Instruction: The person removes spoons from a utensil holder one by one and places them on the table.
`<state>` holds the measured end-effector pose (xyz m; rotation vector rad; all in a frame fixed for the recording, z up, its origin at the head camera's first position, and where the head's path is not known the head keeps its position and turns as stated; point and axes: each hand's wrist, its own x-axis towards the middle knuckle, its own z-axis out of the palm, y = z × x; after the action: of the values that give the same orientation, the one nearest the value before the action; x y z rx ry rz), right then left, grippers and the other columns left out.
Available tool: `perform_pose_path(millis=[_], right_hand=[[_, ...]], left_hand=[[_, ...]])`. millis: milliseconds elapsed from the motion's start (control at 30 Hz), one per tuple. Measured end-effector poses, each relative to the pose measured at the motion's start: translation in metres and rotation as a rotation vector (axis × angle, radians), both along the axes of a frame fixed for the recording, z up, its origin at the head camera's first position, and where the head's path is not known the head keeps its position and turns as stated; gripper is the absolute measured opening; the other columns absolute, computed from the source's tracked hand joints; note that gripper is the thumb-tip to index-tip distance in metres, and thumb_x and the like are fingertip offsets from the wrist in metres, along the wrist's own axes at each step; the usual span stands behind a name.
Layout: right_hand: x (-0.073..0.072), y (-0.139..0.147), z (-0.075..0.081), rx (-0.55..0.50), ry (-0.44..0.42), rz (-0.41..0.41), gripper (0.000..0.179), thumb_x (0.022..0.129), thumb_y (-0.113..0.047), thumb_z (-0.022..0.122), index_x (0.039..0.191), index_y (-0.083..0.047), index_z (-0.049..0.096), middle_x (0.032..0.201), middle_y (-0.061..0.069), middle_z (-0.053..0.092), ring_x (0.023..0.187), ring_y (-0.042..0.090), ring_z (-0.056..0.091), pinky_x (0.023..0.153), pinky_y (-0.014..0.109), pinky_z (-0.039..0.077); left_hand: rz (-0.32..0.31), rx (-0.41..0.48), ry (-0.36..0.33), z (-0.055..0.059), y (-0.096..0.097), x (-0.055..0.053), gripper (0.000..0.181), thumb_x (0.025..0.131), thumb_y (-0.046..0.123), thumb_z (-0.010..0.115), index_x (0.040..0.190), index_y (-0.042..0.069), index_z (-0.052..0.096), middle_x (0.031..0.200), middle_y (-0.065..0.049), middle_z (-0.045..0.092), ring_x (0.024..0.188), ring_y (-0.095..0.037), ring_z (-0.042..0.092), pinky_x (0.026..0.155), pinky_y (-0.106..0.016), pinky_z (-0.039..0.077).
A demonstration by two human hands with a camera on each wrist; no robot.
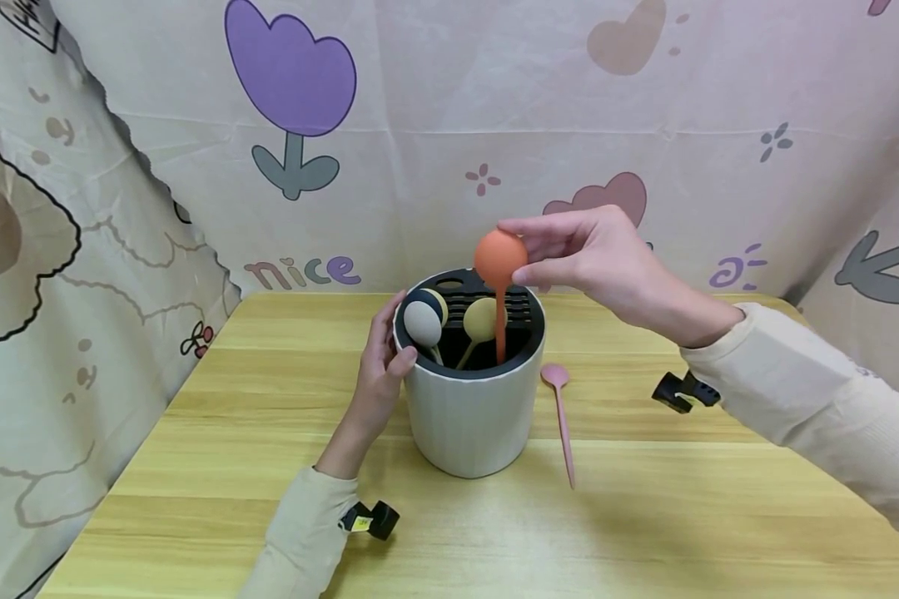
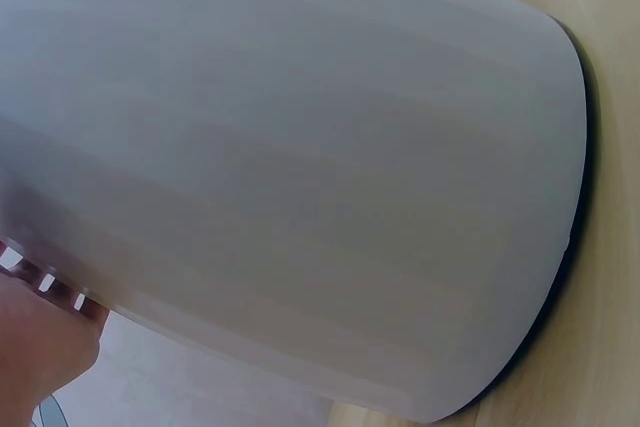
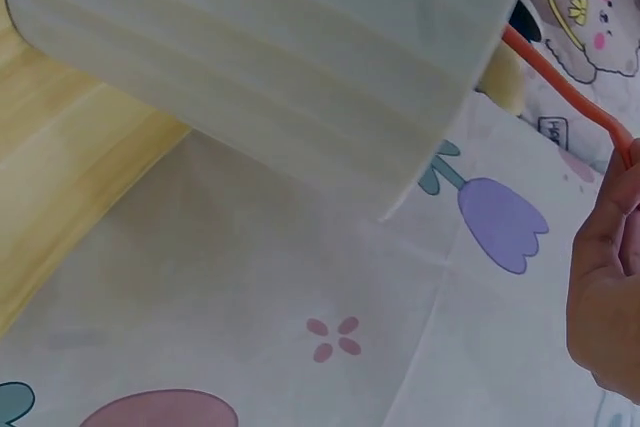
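My right hand [image 1: 607,258] pinches an orange spoon [image 1: 499,259] by its round head. The spoon's handle points down into the front opening of a white ribbed utensil holder [image 1: 468,424] with a black slotted top; its lower end is hidden inside. In the right wrist view, the orange handle [image 3: 565,87] runs from the holder's mouth to my fingers. My left hand [image 1: 380,362] holds the holder's left side, thumb at the front rim. A yellow spoon [image 1: 481,319], a white spoon [image 1: 422,324] and a dark one behind it stand head up in the holder.
A pink spoon [image 1: 556,376] lies on the wooden table [image 1: 232,466], just right of the holder, its handle toward the front. A patterned cloth [image 1: 434,100] hangs behind the table and along its left side.
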<state>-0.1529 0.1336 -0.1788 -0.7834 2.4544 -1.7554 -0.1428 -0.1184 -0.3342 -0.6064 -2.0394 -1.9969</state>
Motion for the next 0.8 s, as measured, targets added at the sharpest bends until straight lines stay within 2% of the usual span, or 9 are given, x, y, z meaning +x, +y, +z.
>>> perform_pose_path(millis=[233, 433, 567, 700, 800], right_hand=[[-0.001, 0.000, 0.009, -0.090, 0.032, 0.003, 0.047, 0.077, 0.005, 0.075, 0.122, -0.001, 0.066, 0.094, 0.005, 0.073, 0.087, 0.018, 0.068, 0.074, 0.027, 0.053], [-0.003, 0.004, 0.021, -0.282, 0.001, 0.044, 0.044, 0.074, 0.010, 0.074, 0.115, -0.003, 0.071, 0.093, 0.011, 0.073, 0.079, 0.019, 0.069, 0.060, 0.023, 0.050], [-0.004, 0.009, 0.029, -0.395, -0.032, 0.066, 0.046, 0.073, 0.015, 0.073, 0.115, -0.001, 0.070, 0.093, 0.016, 0.072, 0.077, 0.020, 0.068, 0.064, 0.023, 0.055], [-0.007, 0.014, 0.034, -0.442, -0.007, 0.041, 0.048, 0.071, 0.018, 0.073, 0.116, 0.002, 0.068, 0.093, 0.018, 0.071, 0.082, 0.023, 0.069, 0.071, 0.029, 0.055], [-0.010, 0.018, 0.036, -0.467, 0.006, 0.032, 0.048, 0.070, 0.019, 0.073, 0.116, 0.005, 0.068, 0.093, 0.018, 0.071, 0.085, 0.024, 0.069, 0.074, 0.027, 0.055]], left_hand=[[0.003, -0.001, -0.007, 0.000, 0.000, -0.001, 0.075, 0.082, 0.033, 0.047, 0.150, 0.007, 0.026, 0.149, -0.016, 0.032, 0.127, -0.033, 0.040, 0.106, -0.053, 0.030], [-0.002, -0.002, -0.006, 0.001, 0.001, -0.001, 0.076, 0.082, 0.033, 0.046, 0.151, 0.008, 0.026, 0.148, -0.016, 0.033, 0.125, -0.033, 0.042, 0.105, -0.053, 0.032], [-0.003, -0.003, -0.005, 0.001, 0.001, -0.001, 0.075, 0.082, 0.033, 0.046, 0.150, 0.008, 0.026, 0.149, -0.016, 0.032, 0.127, -0.034, 0.041, 0.106, -0.053, 0.030], [-0.004, 0.000, -0.002, 0.001, 0.001, -0.001, 0.075, 0.082, 0.032, 0.046, 0.150, 0.007, 0.026, 0.149, -0.016, 0.032, 0.127, -0.034, 0.040, 0.107, -0.053, 0.029], [0.001, -0.001, -0.005, 0.000, 0.001, -0.001, 0.075, 0.082, 0.032, 0.046, 0.150, 0.007, 0.026, 0.149, -0.016, 0.032, 0.127, -0.034, 0.040, 0.107, -0.053, 0.029]])
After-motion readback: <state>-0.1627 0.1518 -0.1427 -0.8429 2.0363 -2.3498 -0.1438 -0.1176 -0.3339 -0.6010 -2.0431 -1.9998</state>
